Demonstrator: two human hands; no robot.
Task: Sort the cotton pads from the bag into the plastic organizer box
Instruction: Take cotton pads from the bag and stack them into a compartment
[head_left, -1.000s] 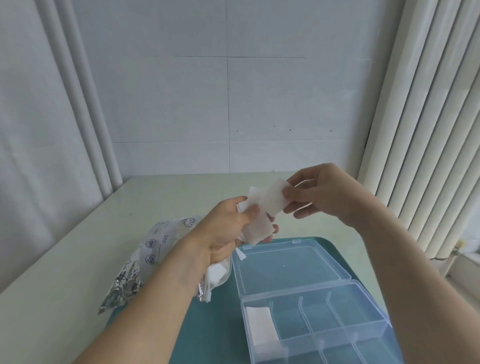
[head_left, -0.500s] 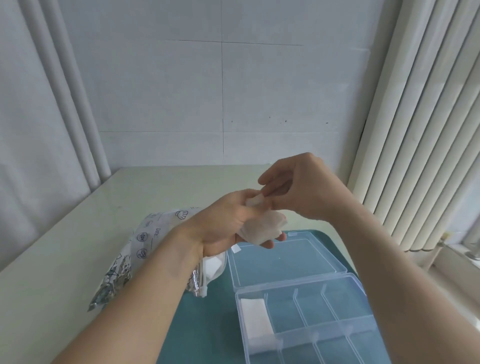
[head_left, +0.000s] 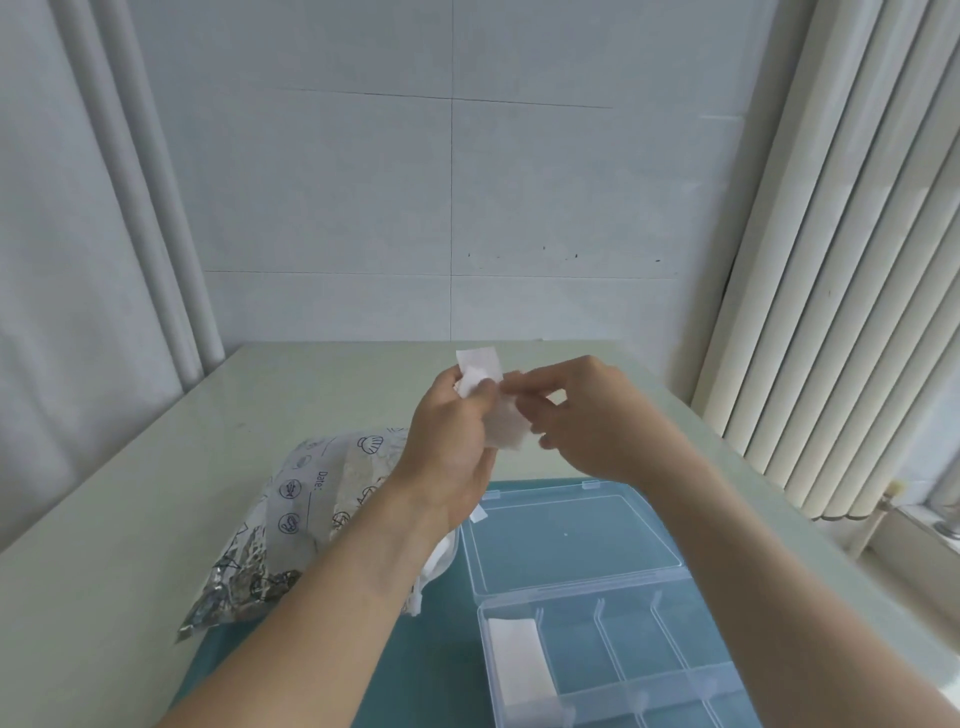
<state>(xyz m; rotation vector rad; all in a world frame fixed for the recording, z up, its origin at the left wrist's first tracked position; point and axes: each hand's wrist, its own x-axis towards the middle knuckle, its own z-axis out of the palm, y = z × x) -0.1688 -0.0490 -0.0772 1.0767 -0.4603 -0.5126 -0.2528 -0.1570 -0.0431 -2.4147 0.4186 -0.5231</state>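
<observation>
My left hand (head_left: 452, 447) grips a small stack of white cotton pads (head_left: 480, 370) above the table, its top edge sticking up past the fingers. My right hand (head_left: 592, 415) pinches one pad (head_left: 506, 426) of that stack from the right side. The printed silver bag (head_left: 291, 525) lies on the table to the left, partly hidden by my left forearm. The clear plastic organizer box (head_left: 623, 644) sits open at the lower right, lid (head_left: 566, 535) laid flat behind it. One white pad (head_left: 517, 660) lies in its leftmost compartment.
A teal mat (head_left: 441, 665) lies under the box and the bag's end. The pale green table (head_left: 322, 384) runs back to a white tiled wall. Vertical blinds (head_left: 831, 260) hang along the right side, and pipes (head_left: 156, 208) stand at the left corner.
Both hands came together and rose slightly. My right hand went from holding a pad apart from the stack to pinching at the stack again. The camera tilted a little.
</observation>
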